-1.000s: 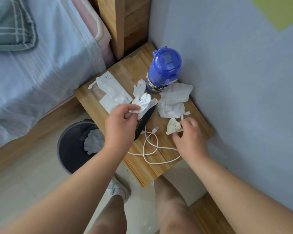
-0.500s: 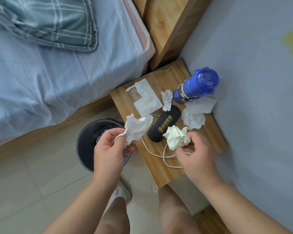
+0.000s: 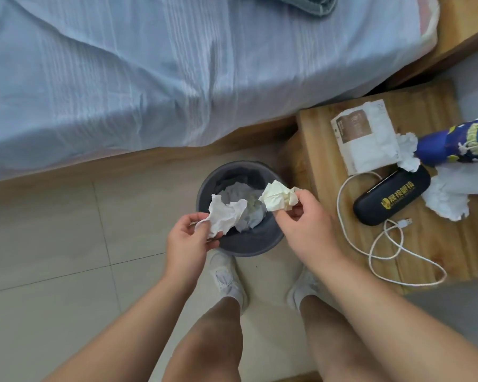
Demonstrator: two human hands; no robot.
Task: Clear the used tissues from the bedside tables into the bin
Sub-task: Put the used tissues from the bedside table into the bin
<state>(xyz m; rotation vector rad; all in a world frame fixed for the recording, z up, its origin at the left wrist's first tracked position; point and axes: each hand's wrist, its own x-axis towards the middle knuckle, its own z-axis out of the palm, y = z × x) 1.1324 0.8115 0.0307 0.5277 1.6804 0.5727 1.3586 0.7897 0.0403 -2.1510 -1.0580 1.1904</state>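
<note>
My left hand [image 3: 189, 238] pinches a crumpled white tissue [image 3: 225, 216] over the near-left rim of the dark round bin [image 3: 249, 244]. My right hand [image 3: 301, 219] pinches a crumpled cream tissue [image 3: 278, 199] over the bin's right side. Crumpled paper lies inside the bin. On the wooden bedside table [image 3: 318, 150] at the right, a small white tissue [image 3: 407, 150] sits beside the blue bottle [image 3: 458, 144], and a larger white tissue [image 3: 450, 197] lies at the frame's right edge.
A black glasses case [image 3: 392, 197], a white cable [image 3: 381, 244] and a brown-and-white packet [image 3: 364, 139] lie on the table. The bed with its blue sheet [image 3: 177, 73] fills the top. My feet in white shoes stand on the tiled floor just before the bin.
Both hands lifted a tissue each off the table and carried them left, over the bin. The view swung left and down with them.
</note>
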